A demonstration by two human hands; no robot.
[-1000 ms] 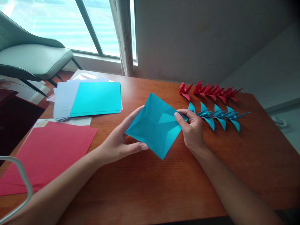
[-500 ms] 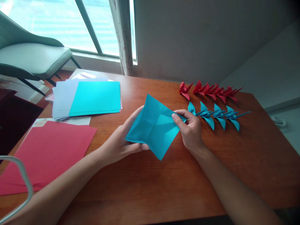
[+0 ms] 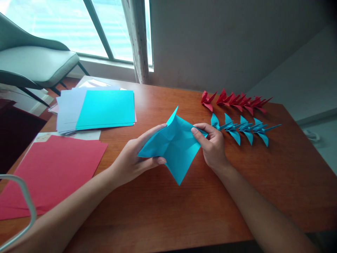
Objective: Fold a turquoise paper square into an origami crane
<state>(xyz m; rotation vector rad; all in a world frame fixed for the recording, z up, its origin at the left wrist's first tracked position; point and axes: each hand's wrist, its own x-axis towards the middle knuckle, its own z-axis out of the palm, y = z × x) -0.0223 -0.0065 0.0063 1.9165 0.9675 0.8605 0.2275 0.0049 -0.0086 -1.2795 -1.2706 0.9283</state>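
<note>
A creased square of blue origami paper [image 3: 181, 151] is held above the table between both hands. My left hand [image 3: 139, 151] grips its left corner, thumb along the lower edge and fingers along the upper edge, squeezing that side so it bulges. My right hand [image 3: 212, 142] pinches the right corner between thumb and fingers. The upper corner stands up in a folded point, and the lower corner points toward me. Just beyond my right hand lies a row of several blue paper cranes [image 3: 244, 129]. Behind them is a row of red paper cranes [image 3: 237, 102].
On the wooden table [image 3: 158, 218], a stack of blue sheets [image 3: 106, 109] rests on white sheets [image 3: 68, 109] at back left. Red sheets [image 3: 58, 168] lie nearer. A pale curved bar [image 3: 26, 196] crosses the lower left. A chair [image 3: 39, 65] stands by the window.
The paper's left side has been squeezed inward. Its upper corner has folded up into a narrow point and shifted right, and the creases bend more. Both hands keep their hold.
</note>
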